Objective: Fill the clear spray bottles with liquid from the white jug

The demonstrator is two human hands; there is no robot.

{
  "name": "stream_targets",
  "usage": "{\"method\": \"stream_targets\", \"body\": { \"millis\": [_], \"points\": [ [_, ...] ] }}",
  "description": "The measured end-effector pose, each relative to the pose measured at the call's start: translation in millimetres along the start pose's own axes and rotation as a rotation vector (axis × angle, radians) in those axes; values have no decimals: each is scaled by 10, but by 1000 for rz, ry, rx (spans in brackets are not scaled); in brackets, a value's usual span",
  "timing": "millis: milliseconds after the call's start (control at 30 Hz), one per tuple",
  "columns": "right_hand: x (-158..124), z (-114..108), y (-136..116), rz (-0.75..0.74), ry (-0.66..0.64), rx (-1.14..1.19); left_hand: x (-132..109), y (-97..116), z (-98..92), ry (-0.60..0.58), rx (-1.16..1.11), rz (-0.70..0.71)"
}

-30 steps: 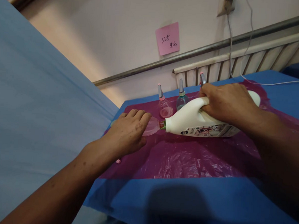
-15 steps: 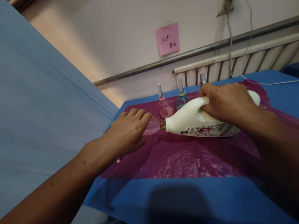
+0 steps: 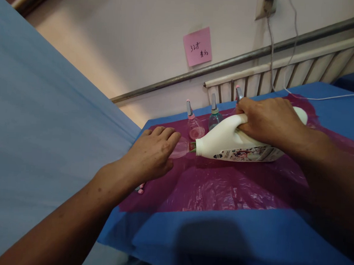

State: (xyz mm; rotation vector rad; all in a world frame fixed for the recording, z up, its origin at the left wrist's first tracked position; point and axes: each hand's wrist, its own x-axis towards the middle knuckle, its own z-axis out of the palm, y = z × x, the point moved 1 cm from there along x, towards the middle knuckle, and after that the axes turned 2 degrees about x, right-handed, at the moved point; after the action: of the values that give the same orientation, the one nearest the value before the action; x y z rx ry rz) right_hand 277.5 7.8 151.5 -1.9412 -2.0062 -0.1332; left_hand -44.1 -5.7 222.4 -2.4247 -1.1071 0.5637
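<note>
My right hand [image 3: 269, 118] is closed round the handle of a white detergent jug [image 3: 233, 142], tipped nearly level with its uncapped mouth facing left. That mouth meets the neck of a small clear plastic bottle [image 3: 180, 149], where something red and green shows. On the left, my left hand [image 3: 156, 153] is curled round the clear bottle, hiding most of it. Behind the jug stand a clear spray bottle with a pink collar [image 3: 196, 129] and a teal one [image 3: 215, 118]. A third grey nozzle [image 3: 238, 93] shows partly behind my right hand.
Crinkled purple plastic sheeting [image 3: 215, 191] covers part of the blue tabletop [image 3: 165, 227]. A small pink and grey piece [image 3: 140, 189] lies below my left wrist. Light blue cloth [image 3: 45, 120] hangs at left; a white railing [image 3: 267, 70] and cable [image 3: 326, 97] run behind.
Both hands, the jug and the clear bottle hold almost the same positions. A little more of the pink and grey piece shows below my left wrist.
</note>
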Motion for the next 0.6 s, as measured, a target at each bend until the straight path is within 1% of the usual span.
{"method": "stream_targets", "body": {
  "millis": [167,433,600],
  "points": [
    [-1,-6,-1,2,1,11,14,11,-61,-7,13,-8],
    [11,25,26,10,23,1,49,-2,-85,-1,37,0],
    [3,10,26,17,23,0,83,3,-135,-19,55,-6]
  ]
}}
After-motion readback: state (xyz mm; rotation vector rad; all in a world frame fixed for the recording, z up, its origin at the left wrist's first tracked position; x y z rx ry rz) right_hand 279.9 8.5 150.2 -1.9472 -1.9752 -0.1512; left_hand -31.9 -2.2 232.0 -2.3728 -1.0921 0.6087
